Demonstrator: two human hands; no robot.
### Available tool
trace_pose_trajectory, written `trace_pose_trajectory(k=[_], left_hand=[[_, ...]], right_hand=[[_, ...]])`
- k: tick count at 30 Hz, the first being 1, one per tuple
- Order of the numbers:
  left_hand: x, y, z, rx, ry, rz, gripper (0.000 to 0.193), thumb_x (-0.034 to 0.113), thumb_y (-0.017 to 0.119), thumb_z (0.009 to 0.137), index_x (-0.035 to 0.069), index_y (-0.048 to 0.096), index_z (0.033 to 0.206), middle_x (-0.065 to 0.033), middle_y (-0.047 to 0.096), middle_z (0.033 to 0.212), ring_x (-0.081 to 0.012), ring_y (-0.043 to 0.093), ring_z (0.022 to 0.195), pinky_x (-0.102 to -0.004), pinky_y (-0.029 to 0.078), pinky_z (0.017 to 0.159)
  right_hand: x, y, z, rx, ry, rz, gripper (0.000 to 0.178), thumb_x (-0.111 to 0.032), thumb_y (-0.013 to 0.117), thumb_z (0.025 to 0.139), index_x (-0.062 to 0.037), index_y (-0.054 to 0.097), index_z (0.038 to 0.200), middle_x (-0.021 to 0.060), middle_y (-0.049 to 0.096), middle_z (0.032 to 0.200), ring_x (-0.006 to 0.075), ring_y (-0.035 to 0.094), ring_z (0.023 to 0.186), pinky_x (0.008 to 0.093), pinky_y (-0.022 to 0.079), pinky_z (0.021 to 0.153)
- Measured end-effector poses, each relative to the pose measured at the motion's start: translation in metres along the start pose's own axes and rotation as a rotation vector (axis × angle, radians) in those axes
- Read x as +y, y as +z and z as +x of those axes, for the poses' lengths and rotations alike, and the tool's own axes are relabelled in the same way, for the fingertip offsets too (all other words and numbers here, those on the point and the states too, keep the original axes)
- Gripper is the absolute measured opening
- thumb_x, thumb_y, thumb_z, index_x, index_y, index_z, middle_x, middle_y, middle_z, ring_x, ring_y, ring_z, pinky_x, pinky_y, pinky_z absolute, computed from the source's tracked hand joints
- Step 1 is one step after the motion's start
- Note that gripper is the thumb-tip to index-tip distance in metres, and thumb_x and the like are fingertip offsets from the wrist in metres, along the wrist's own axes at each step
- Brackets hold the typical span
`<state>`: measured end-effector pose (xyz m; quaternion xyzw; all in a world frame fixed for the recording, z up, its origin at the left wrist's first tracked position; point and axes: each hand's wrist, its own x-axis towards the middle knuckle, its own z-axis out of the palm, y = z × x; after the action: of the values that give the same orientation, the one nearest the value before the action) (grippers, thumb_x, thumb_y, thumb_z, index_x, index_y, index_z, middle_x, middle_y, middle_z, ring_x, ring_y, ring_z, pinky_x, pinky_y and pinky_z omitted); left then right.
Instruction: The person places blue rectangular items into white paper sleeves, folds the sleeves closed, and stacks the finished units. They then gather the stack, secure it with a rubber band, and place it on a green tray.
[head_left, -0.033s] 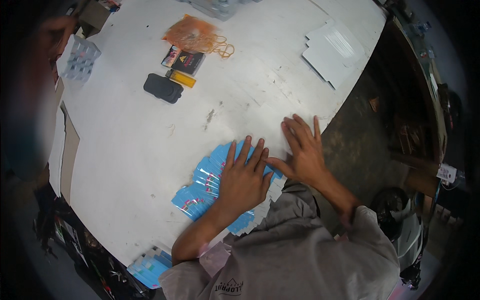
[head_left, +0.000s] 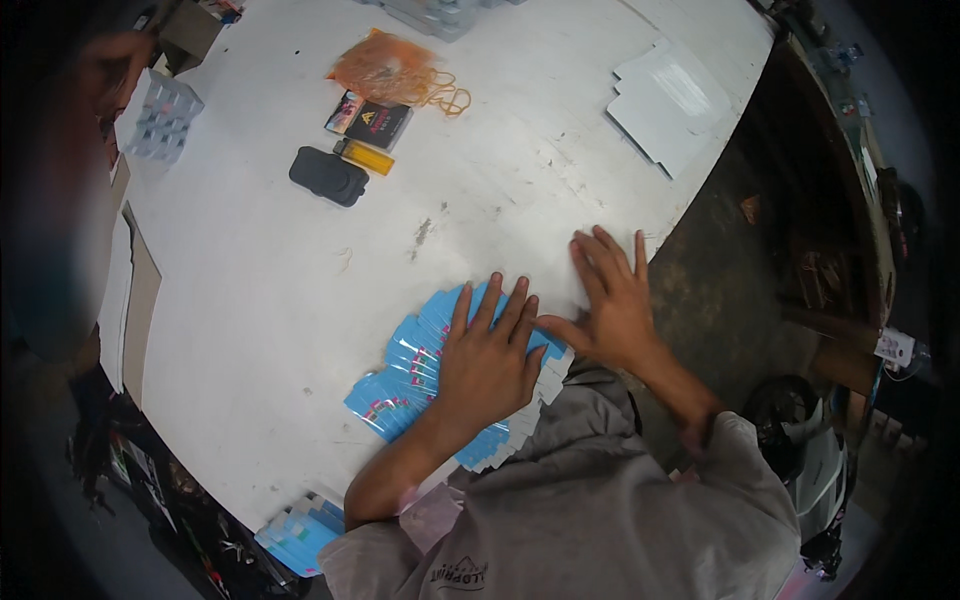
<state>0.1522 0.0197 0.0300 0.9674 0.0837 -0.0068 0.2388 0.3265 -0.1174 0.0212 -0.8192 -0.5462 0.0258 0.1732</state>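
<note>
Glossy blue printed card pieces (head_left: pixel 385 390) lie fanned out along the table's near edge, with pale tabs on the side towards me. My left hand (head_left: pixel 490 350) rests flat over the fan, fingers stretched, covering its middle. To the right, my right hand (head_left: pixel 615 315) spreads its fingers over the white tabletop. Its thumb points at the right end of the fan, close to the left fingertips; whether it touches the cards I cannot tell. Neither hand grips anything. Another batch of blue card pieces (head_left: pixel 302 535) lies by my left elbow.
On the white table (head_left: pixel 260 290) are an orange plastic bag (head_left: pixel 375 65) with rubber bands (head_left: pixel 447 93), a small dark box (head_left: pixel 372 122), a yellow lighter (head_left: pixel 367 157) and a black case (head_left: pixel 328 176). White card blanks (head_left: pixel 670 105) lie far right; a grey-white stack (head_left: pixel 165 117) stands far left.
My right hand has shifted slightly to the right. The left hand and the fan of cards stay in place.
</note>
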Motion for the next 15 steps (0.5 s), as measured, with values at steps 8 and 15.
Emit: trace_pose_trajectory(k=[8,15], left_hand=[[-0.004,-0.001,0.003,0.051,-0.010,-0.010,0.059,0.032,0.057,0.101,-0.003,0.051,0.149,-0.0257,0.042,0.160,-0.0425,0.034,0.152,-0.0575,0.023,0.124],[-0.007,-0.002,0.003,0.048,0.000,-0.011,0.059,0.035,0.054,0.104,-0.004,0.052,0.148,-0.0274,0.041,0.160,-0.0431,0.036,0.151,-0.0572,0.025,0.124]], right_hand=[[0.027,0.010,0.004,0.123,-0.119,0.105,0.045,-0.024,0.080,0.088,0.0002,0.068,0.124,0.0194,0.060,0.132,0.0427,0.048,0.133,0.0606,0.041,0.102],[0.012,0.006,0.022,0.147,-0.036,0.019,0.041,-0.017,0.076,0.090,0.0004,0.067,0.126,0.0164,0.059,0.119,0.0385,0.053,0.124,0.0575,0.038,0.103]])
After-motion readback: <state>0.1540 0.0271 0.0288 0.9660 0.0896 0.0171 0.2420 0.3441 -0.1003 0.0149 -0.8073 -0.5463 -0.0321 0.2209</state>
